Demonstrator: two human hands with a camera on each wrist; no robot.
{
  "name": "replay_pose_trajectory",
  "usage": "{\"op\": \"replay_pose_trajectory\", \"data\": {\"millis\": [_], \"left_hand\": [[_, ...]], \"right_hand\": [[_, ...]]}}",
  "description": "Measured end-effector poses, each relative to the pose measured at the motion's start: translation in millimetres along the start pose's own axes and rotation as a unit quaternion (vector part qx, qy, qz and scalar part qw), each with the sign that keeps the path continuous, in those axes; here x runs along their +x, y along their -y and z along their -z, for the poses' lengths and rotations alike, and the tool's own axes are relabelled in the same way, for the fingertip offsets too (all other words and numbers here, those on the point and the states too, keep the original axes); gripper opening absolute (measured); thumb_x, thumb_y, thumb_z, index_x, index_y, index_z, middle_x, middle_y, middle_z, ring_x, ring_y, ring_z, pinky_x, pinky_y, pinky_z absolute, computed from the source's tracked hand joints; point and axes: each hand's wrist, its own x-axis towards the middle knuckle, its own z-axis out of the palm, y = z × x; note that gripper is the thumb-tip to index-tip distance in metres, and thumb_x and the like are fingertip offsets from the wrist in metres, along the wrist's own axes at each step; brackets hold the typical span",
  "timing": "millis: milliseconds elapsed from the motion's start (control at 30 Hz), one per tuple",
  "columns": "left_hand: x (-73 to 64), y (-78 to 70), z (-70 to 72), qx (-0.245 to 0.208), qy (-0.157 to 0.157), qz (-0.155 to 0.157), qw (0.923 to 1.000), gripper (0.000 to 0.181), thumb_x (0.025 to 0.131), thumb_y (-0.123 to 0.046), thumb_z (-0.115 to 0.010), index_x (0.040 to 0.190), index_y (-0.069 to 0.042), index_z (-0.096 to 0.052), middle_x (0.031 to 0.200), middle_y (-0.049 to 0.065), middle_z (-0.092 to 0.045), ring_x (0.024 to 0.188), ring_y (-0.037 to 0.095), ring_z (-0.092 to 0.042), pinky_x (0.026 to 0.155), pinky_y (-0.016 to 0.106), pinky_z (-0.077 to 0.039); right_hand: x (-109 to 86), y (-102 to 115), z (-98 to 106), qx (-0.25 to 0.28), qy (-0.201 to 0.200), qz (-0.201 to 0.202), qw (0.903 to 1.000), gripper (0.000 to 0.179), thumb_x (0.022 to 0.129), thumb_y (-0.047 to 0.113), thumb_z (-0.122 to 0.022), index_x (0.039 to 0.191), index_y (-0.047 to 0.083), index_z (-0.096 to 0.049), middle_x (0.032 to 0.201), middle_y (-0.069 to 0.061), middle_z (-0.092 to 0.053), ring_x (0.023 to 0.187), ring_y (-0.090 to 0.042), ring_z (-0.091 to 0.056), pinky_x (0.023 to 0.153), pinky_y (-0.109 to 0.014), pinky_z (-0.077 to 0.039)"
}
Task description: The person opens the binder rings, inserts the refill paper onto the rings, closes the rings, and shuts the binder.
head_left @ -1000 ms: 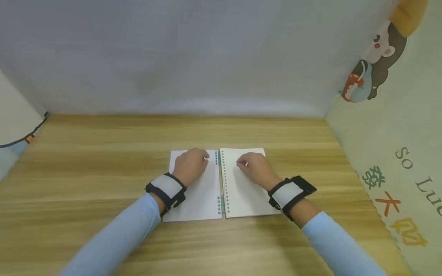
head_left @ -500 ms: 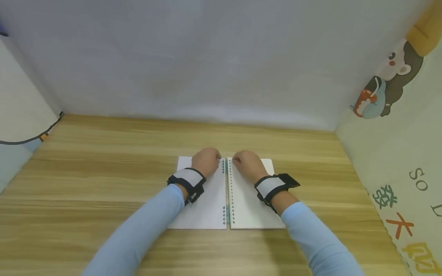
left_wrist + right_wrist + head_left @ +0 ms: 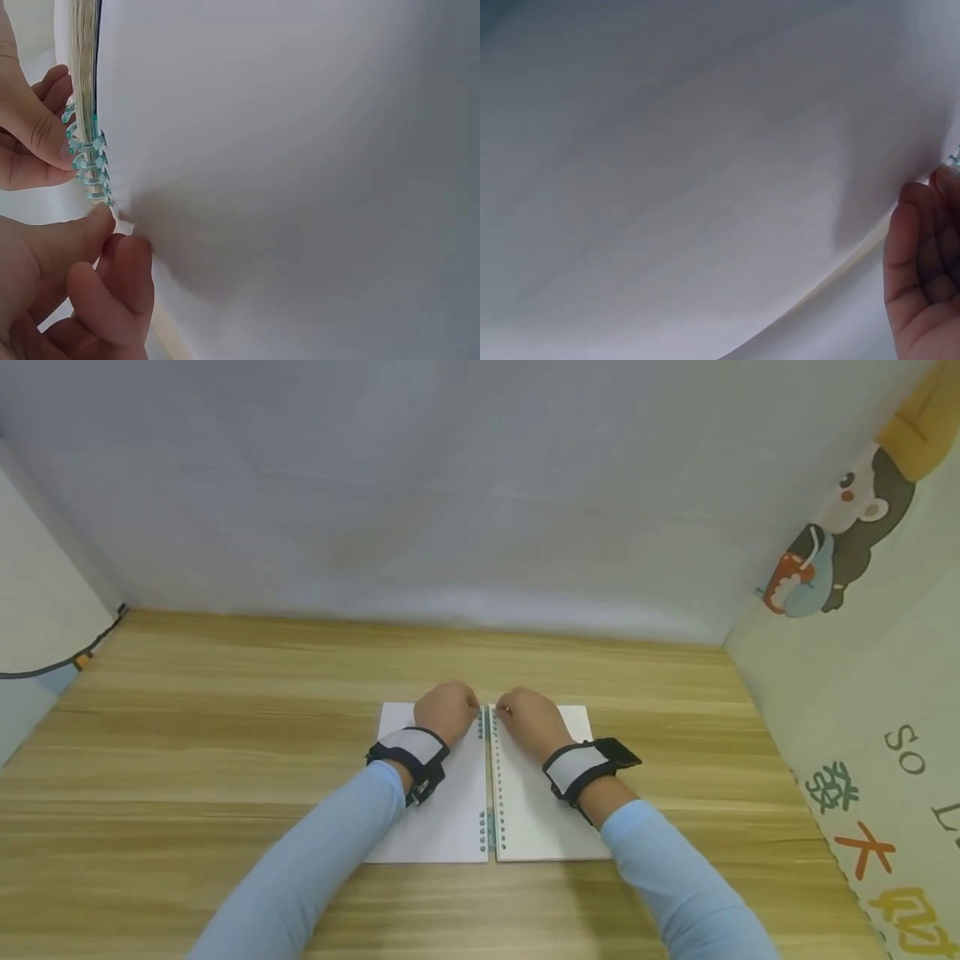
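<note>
A loose-leaf notebook [image 3: 543, 818] lies spread out on the wooden table, white pages on both sides of its spine. Teal binder rings [image 3: 91, 166] run through the holes in short groups at the spine's two ends. At the upper end of the spine, my left hand [image 3: 447, 712] pinches the left side beside the rings with thumb and index finger. Opposite it, the right hand [image 3: 531, 720] pinches the right side by the same rings. In the left wrist view, the fingertips of both hands meet the ring group closely. The right wrist view shows mostly blank page; its fingertips are partly cut off.
The wooden table [image 3: 225, 710] extends around the notebook. A grey-white cloth wall [image 3: 420, 510] rises behind it. A printed panel [image 3: 847, 693] with a cartoon figure and lettering stands at the right, and another pale panel [image 3: 45, 568] at the left.
Both hands have moved inward from above the pages to the upper spine and now pinch the notebook beside the rings. Over the last half second they hardly shift.
</note>
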Motion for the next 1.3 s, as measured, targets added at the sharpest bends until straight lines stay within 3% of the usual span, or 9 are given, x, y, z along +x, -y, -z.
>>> {"op": "replay_pose_trajectory", "data": {"millis": [567, 1300], "left_hand": [[-3.3, 3.5, -0.9, -0.022, -0.014, -0.031, 0.9992, 0.023, 0.103, -0.022, -0.064, 0.117, -0.009, -0.078, 0.116, 0.009, -0.079, 0.098, 0.026, -0.073, 0.084, 0.039, -0.057], [-0.4, 3.3, -5.7, -0.009, -0.006, -0.037, 0.9992, 0.024, 0.104, -0.023, -0.062, 0.119, -0.013, -0.078, 0.123, 0.007, -0.078, 0.103, 0.025, -0.074, 0.088, 0.042, -0.058]], "right_hand": [[1.0, 5.6, -0.5, -0.028, 0.004, -0.001, 0.9996, 0.024, 0.106, 0.015, -0.059, 0.119, 0.003, -0.075, 0.115, -0.013, -0.076, 0.11, -0.029, -0.072, 0.097, -0.04, -0.057], [-0.1, 7.3, -2.8, -0.011, -0.002, -0.007, 0.9999, 0.024, 0.106, 0.014, -0.058, 0.118, 0.002, -0.075, 0.12, -0.015, -0.076, 0.115, -0.03, -0.072, 0.1, -0.041, -0.057]]}}
